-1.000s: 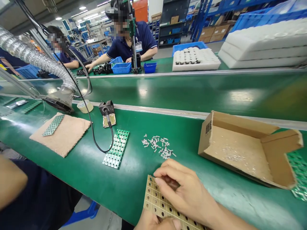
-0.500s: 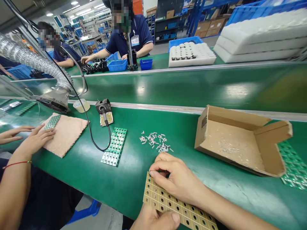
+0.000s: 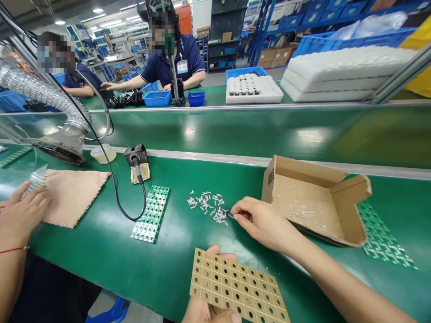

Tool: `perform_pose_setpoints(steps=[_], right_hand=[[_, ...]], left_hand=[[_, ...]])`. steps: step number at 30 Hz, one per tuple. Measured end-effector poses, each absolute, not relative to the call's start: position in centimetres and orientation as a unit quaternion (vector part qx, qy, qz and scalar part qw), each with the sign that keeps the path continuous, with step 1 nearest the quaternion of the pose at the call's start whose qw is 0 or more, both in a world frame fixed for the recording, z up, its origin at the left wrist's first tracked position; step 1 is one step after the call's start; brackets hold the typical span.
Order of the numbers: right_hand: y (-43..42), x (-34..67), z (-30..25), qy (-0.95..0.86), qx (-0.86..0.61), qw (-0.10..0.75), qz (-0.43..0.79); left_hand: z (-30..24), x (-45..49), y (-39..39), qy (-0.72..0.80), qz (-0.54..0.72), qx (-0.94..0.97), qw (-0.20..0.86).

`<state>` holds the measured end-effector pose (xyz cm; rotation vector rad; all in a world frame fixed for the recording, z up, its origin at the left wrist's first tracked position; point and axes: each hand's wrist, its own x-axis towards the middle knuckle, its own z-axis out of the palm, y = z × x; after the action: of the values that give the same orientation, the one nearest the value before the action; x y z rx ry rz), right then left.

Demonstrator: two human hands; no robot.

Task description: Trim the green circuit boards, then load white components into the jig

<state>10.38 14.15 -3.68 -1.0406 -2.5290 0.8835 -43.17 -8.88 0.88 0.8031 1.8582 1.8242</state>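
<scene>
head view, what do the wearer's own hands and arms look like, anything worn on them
The left hand and right hand show no gloves. The right forearm shows no sleeve, watch or bracelet; the left forearm is out of frame.

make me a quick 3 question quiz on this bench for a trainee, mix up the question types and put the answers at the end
1. Multiple choice: which lies nearest the right hand?
A) the roll of tape
B) the pile of small pale strips
C) the beige cloth

2. True or false: the left hand holds a tan perforated board.

3. Fill in the blank: as seen in the view, the open cardboard box stands to the ____ of the pile of small pale strips.

Key: 1. B; 2. True; 3. right
</scene>
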Motion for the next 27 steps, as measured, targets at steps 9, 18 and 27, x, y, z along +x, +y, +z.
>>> perform_pose_setpoints(steps=[9, 18, 27], right_hand=[[13.0, 8.4, -5.0, -0.897, -0.343, 0.085, 0.266], [13.4, 9.9, -4.0, -0.901, -0.336, 0.060, 0.268], [12.9, 9.2, -4.8, -0.906, -0.335, 0.057, 0.253]], left_hand=[[2.7, -39.9, -9.4, 0.713, 0.653, 0.236, 0.097], [6.1, -27.4, -4.2, 0.732, 0.623, 0.213, 0.177], [2.3, -11.8, -2.5, 0.695, 0.620, 0.203, 0.303]])
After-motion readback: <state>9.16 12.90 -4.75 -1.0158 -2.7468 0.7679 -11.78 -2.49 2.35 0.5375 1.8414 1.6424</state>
